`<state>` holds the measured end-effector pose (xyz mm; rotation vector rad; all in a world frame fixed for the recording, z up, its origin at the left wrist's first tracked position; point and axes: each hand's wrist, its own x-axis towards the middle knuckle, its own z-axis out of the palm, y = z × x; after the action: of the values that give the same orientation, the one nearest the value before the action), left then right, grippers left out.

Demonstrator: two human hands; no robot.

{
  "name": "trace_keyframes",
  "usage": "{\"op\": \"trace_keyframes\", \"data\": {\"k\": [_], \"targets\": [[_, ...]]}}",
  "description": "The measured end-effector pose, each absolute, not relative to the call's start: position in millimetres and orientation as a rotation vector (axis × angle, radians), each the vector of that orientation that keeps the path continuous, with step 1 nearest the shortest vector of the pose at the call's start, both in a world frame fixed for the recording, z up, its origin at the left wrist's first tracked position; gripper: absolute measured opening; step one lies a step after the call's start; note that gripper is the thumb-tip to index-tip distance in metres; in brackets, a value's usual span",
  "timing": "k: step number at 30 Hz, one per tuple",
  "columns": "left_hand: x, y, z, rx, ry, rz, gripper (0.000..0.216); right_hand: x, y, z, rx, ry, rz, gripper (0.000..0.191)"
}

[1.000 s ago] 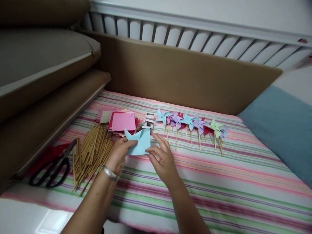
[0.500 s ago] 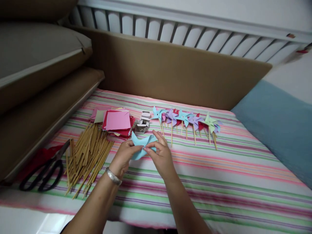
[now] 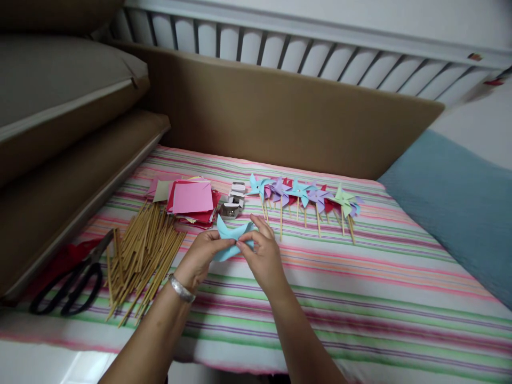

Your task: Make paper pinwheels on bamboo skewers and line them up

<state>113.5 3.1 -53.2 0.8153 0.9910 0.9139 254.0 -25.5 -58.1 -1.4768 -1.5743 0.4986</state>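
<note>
A light blue paper pinwheel [image 3: 231, 231], its corners folded in toward the middle, is held between both hands above the striped cloth. My left hand [image 3: 202, 253] pinches it from the left, thumb near the centre. From the other side my right hand [image 3: 262, 256] grips it with thumb and index finger close to the middle, the other fingers raised. Whether a pin sits at the centre is hidden by the fingertips. Just behind the paper stand small open boxes [image 3: 232, 202] with something metallic inside. A pile of coloured paper squares [image 3: 192, 198] lies beyond my left hand.
Finished pinwheels on sticks [image 3: 300, 193] lie in a row at the back right. Thin wooden sticks [image 3: 146, 256] are heaped at left, beside black-handled scissors [image 3: 76, 282]. A brown board [image 3: 280, 117] stands behind the striped cloth [image 3: 360, 282], with padded brown panels [image 3: 80, 144] stacked left.
The blue paper has tilted slightly and its right blade shows less. Both hands keep their pinch almost in place; the view has shifted a little.
</note>
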Motion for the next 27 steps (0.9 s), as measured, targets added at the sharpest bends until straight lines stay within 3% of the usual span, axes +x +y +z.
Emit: {"op": "trace_keyframes", "data": {"k": [3, 8, 14, 21, 27], "targets": [[113.5, 3.8, -54.5, 0.851, 1.027, 0.937, 0.017, 255.0, -25.4, -54.5, -1.493, -1.560, 0.492, 0.008], [113.6, 3.4, -54.9, 1.052, 1.077, 0.847, 0.010, 267.1, -29.6, -36.4, -1.466, -1.630, 0.460, 0.055], [118.7, -1.5, -55.6, 1.333, 0.971, 0.661, 0.007, 277.5, -37.1, -30.8, -1.515, -1.710, 0.825, 0.049], [121.5, -2.4, -52.7, 1.392, 0.926, 0.721, 0.010, 278.4, -34.7, -36.6, -1.488, -1.618, 1.061, 0.046], [125.1, -2.2, -46.4, 0.989, 1.048, 1.043, 0.053, 279.6, -23.2, -42.8, -1.344, -1.147, 1.260, 0.043]]}}
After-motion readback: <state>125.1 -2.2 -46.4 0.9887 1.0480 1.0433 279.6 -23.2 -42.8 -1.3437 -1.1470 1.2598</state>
